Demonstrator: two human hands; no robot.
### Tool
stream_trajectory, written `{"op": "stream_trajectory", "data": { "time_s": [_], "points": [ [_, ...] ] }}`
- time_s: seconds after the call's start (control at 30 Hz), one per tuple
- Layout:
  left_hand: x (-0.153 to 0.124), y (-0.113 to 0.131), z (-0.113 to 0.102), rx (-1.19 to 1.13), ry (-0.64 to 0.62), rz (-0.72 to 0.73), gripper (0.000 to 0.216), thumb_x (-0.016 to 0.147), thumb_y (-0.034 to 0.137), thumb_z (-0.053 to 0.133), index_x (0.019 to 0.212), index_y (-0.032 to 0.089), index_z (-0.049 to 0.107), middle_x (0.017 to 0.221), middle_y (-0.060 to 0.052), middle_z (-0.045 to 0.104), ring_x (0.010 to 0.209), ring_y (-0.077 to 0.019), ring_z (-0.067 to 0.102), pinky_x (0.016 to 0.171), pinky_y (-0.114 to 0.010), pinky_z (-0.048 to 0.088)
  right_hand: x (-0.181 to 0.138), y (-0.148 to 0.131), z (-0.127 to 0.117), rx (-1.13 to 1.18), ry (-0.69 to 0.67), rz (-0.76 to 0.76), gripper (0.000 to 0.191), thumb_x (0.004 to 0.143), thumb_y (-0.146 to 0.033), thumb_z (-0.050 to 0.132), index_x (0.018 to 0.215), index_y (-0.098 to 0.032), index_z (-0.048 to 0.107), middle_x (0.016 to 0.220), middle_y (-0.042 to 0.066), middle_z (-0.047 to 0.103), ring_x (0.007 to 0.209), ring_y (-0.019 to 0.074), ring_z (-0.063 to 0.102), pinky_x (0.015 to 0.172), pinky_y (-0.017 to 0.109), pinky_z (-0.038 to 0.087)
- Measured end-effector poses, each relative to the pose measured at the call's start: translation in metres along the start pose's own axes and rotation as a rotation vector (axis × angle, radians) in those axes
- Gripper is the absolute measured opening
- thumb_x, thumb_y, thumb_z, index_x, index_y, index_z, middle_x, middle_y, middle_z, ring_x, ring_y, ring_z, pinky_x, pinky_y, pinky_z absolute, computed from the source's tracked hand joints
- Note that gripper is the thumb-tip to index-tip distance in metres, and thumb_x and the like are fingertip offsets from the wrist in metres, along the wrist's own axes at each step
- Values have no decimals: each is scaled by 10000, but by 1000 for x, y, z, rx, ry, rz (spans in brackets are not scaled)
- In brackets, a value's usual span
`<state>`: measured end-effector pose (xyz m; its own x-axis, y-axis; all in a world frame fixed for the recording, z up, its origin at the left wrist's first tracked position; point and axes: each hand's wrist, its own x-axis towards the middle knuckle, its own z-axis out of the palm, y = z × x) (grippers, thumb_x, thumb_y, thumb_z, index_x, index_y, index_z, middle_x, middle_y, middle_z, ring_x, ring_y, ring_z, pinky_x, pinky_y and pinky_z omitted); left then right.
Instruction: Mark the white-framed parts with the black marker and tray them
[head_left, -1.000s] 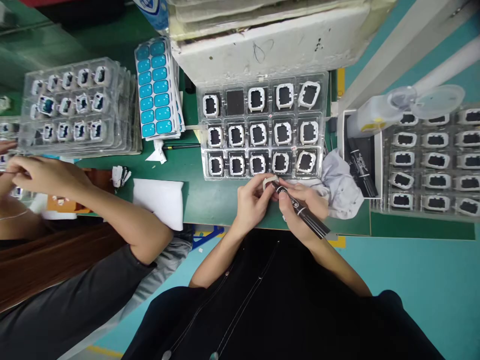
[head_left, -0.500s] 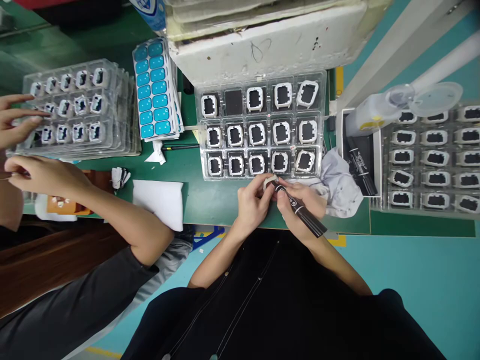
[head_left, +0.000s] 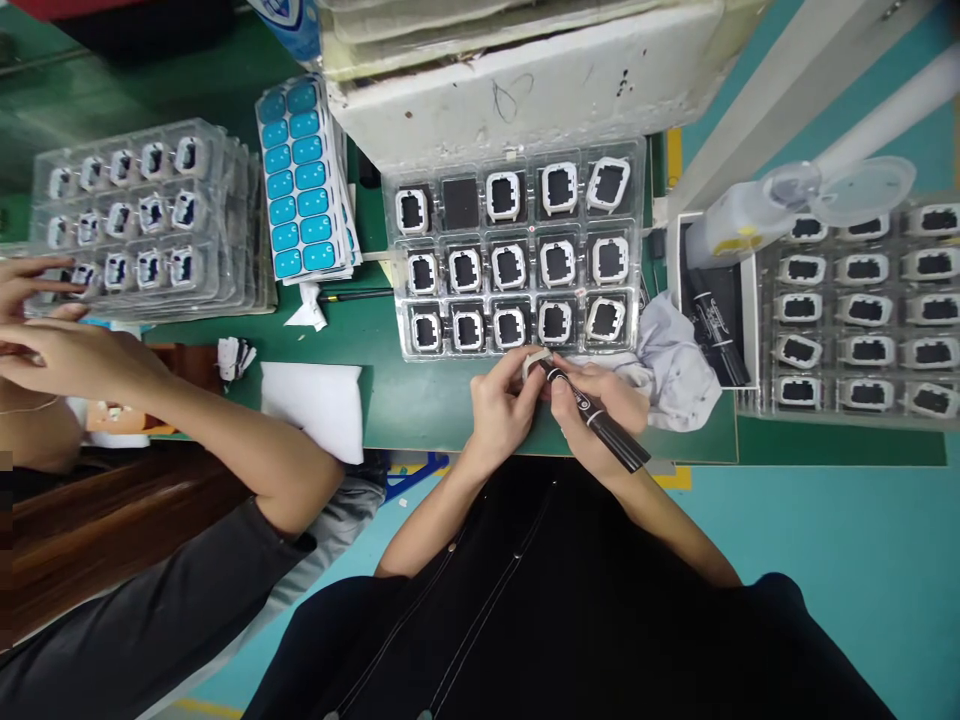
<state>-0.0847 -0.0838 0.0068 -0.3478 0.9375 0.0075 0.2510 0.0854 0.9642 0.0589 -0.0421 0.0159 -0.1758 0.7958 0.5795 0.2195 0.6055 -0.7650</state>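
Observation:
My left hand (head_left: 501, 405) pinches a small white frame part (head_left: 534, 362) just in front of a clear tray (head_left: 517, 250). My right hand (head_left: 600, 405) grips a black marker pen (head_left: 596, 420) like a pencil, its tip touching the white part. Both hands meet over the green mat (head_left: 420, 400) near the table's front edge. The tray holds rows of white frames with black centres; one pocket in its back row holds only a black square (head_left: 460, 203).
A crumpled grey cloth (head_left: 675, 360) lies right of my hands. A second tray of frames (head_left: 855, 310), a bottle (head_left: 731, 230) and a boxed marker (head_left: 712, 320) stand at right. Blue sticker sheets (head_left: 300, 180), stacked trays (head_left: 135, 220) and a co-worker's hands (head_left: 67, 350) are at left.
My hands stay together on the part, with the pen tip shifting only slightly. The co-worker's hands have moved about near the stacked trays at left.

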Motion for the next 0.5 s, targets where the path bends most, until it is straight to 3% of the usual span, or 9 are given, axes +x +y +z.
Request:
{"op": "stream_trajectory", "data": {
  "time_s": [0.5],
  "points": [
    [-1,-2,0,-73,-7,-22,254,1094,420,698,1181,199,787,932,-33,834,741,-137,775,701,-229,623,0,0,0,24,8,8,148,1002,-131,769,1087,-240,717,1040,28,842,1019,273,866,818,352,744]
  ]
}}
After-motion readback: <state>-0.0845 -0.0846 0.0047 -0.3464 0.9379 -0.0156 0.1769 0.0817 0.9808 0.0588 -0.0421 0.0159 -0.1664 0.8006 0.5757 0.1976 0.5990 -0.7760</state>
